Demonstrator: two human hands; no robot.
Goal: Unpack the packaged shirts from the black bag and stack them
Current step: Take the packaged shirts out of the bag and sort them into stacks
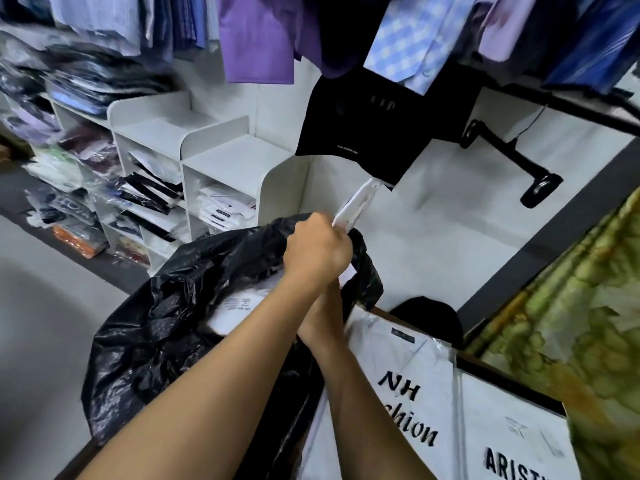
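Left hand [317,251] grip clenched on packaged shirt [353,206], centre frame, edge-on to clear black bag [156,323] mouth. Right hand [323,313] beneath: grip hidden, cannot tell, likely steadying rim. Stack [398,375] lower right.

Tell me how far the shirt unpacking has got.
Done: two packaged shirts lie out right of the black bag. In hand: the left hand grips a white package held above the bag's mouth; the right hand, below it, is mostly hidden. Left: at least one labelled package shows inside the bag.
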